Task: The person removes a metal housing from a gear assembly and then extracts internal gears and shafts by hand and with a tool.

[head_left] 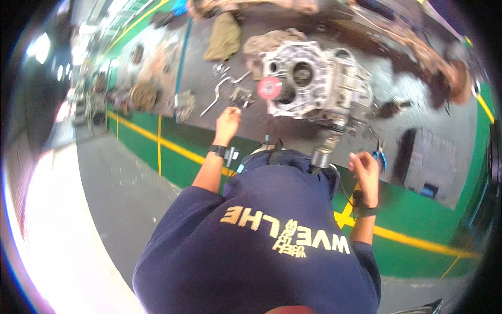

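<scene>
A grey cast-metal gearbox housing [319,99] stands on the worktable in front of me, with round openings in its face. A red disc [270,88] sits at its left side, and a shaft with a cylindrical metal end [322,156] sticks out toward me. My left hand [228,124] hovers at the table's near edge, close to a pile of small metal parts [241,97]. Its fingers are curled together; whatever they may hold is too small to make out. To the right of the shaft, my right hand [364,170] is raised with loosely bent fingers, apparently holding nothing. Blue-handled pliers [380,157] lie just beyond it.
A bent metal rod [217,95] lies left of the housing. Cloths [224,37] are behind it. A grey toolbox-like case [438,159] rests at the right. Long rusty axle parts [418,44] stretch along the back. A round metal part [144,96] sits far left.
</scene>
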`<move>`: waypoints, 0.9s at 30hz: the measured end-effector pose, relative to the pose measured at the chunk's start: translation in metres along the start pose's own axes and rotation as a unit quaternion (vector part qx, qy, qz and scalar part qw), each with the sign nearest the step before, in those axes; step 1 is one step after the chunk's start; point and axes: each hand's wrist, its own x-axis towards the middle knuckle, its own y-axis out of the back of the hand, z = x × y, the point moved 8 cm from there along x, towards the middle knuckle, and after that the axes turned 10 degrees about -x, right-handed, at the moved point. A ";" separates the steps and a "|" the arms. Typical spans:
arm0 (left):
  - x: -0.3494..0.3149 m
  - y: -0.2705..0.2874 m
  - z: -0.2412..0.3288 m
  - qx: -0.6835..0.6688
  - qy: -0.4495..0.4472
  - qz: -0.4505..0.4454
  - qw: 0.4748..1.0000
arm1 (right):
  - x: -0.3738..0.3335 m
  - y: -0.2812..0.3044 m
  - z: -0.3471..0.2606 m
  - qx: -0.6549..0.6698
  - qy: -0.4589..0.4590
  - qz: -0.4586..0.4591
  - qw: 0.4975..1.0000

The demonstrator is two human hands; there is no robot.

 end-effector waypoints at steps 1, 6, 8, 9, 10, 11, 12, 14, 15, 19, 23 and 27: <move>-0.008 0.016 -0.014 0.068 -0.014 0.009 0.998 | -0.002 -0.007 -0.017 -0.017 -0.005 -0.015 1.000; -0.031 0.071 -0.084 0.003 0.063 0.045 0.997 | -0.004 -0.066 -0.059 -0.123 0.043 -0.063 0.989; -0.016 0.094 -0.081 -0.005 0.017 0.050 0.999 | -0.009 -0.088 -0.061 -0.211 0.095 -0.040 0.972; -0.002 0.107 -0.092 -0.014 0.023 0.052 0.998 | -0.013 -0.100 -0.069 -0.286 0.141 -0.010 0.948; 0.016 0.122 -0.112 -0.022 0.027 0.062 0.997 | -0.023 -0.117 -0.082 -0.291 0.139 -0.006 0.947; 0.035 0.137 -0.129 0.005 0.011 0.079 0.997 | -0.025 -0.126 -0.074 -0.336 0.153 0.021 0.929; 0.058 0.148 -0.144 0.030 -0.008 0.093 0.995 | -0.028 -0.134 -0.067 -0.380 0.165 0.052 0.909; 0.099 0.166 -0.181 0.105 0.004 0.094 0.990 | -0.045 -0.172 -0.072 -0.392 0.056 -0.016 0.918; 0.122 0.170 -0.195 0.136 0.015 0.082 0.987 | -0.054 -0.185 -0.071 -0.381 0.037 0.032 0.923; 0.223 0.183 -0.280 0.245 0.042 0.079 0.965 | -0.083 -0.271 -0.079 -0.496 -0.007 0.048 0.867; 0.305 0.195 -0.330 0.325 0.032 0.102 0.940 | -0.124 -0.376 -0.074 -0.366 -0.082 -0.013 0.927; 0.324 0.178 -0.342 0.285 -0.021 0.052 0.957 | -0.128 -0.411 -0.108 -0.418 -0.055 -0.019 0.907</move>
